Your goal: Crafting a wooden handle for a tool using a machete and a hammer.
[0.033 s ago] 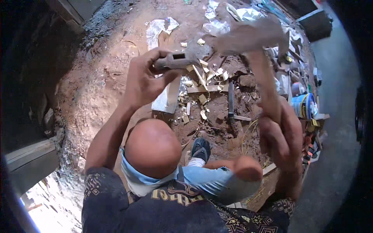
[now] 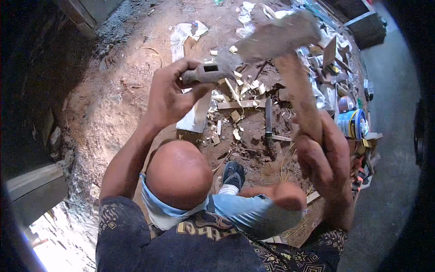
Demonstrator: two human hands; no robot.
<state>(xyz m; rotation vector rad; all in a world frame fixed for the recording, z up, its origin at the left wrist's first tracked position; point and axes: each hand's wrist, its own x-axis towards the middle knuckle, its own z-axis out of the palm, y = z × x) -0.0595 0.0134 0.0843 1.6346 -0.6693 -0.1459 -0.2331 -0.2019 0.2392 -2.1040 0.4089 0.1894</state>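
My left hand (image 2: 167,95) is closed round one end of a loose grey hammer head (image 2: 205,78), held up in front of me with its rectangular eye facing up and no handle in it. In my right hand (image 2: 324,156), the fingers wrap the lower end of a hammer's wooden handle (image 2: 297,86). That hammer's head (image 2: 278,37), brown and blurred, is raised beyond the loose head and to its right. I cannot tell whether the two heads touch, but they appear apart.
Pale wood chips (image 2: 235,117) and a wood strip (image 2: 238,104) lie on the dirt below. A dark long-bladed knife (image 2: 268,113) lies beside them. A whitish board (image 2: 194,115) is under my left hand. At right stand a blue bucket (image 2: 350,124) and assorted clutter.
The hammer in my right hand has swung leftward, its head now closer to the loose hammer head. My left hand has barely moved.
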